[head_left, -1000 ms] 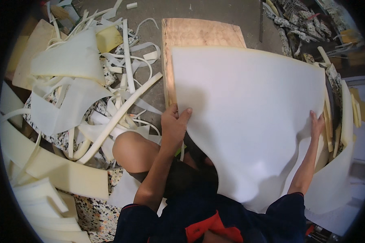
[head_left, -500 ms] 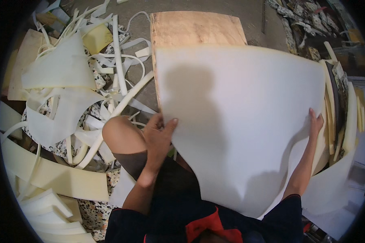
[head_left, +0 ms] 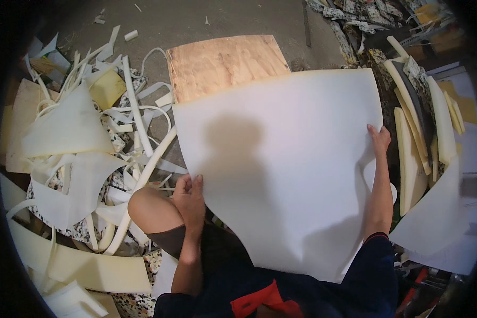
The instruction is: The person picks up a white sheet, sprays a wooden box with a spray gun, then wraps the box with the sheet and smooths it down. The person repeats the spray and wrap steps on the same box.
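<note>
A large white foam sheet [head_left: 297, 159] stretches between my two hands, its far part lying over a wooden board [head_left: 228, 63]. My left hand [head_left: 190, 199] pinches the sheet's left edge, thumb on top, close to my bent knee [head_left: 156, 212]. At the right edge, my right hand [head_left: 379, 140] grips the sheet with its thumb on the upper face and the other fingers partly hidden. The sheet's near end reaches my lap, and a shadow falls across its middle.
To the left spreads a heap of foam offcuts [head_left: 71, 127] and strips, some over speckled foam [head_left: 138, 305]. Upright foam slabs [head_left: 408, 159] stand close on the right, beside another pale sheet [head_left: 434, 212]. Speckled scraps [head_left: 350, 21] lie at the far right on the grey floor [head_left: 196, 18].
The sheet's right edge and my right hand have moved left, away from the upright slabs. My view has shifted, so the board and left heap appear lower. Both hands keep their hold.
</note>
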